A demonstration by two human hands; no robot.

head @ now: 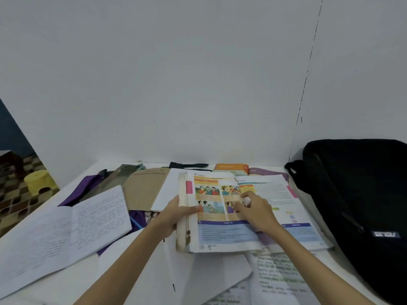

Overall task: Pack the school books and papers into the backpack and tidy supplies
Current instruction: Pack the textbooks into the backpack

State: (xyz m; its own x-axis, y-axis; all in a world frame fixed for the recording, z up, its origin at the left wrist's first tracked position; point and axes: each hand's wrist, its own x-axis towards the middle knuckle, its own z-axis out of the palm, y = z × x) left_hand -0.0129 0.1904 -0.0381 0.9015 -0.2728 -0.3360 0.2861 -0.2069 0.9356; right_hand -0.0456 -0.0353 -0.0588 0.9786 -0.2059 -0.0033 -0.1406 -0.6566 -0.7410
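Left hand (174, 214) grips my open textbook's (231, 216) spine edge, right hand (256, 209) pinches a page at counter (72, 280) centre; backpack (361, 201) at 3 o'clock, notebook (66, 230) at 9 o'clock and loose papers (279, 276) all unpacked, so I judge packing barely begun.

A white bench (72, 280) stands against a pale wall, crowded with school things. At its left lies an open white notebook with handwritten lines (63, 230), over a purple cover (88, 186). Behind it rests a brown paper-covered book (145, 188). In the middle lies an open illustrated textbook with colourful pictures (253, 216). Loose white handwritten sheets (279, 278) spread along the near edge. At the far edge lie an orange book (231, 167) and a black pen (193, 165). A black fabric backpack (361, 201) sits at the right.
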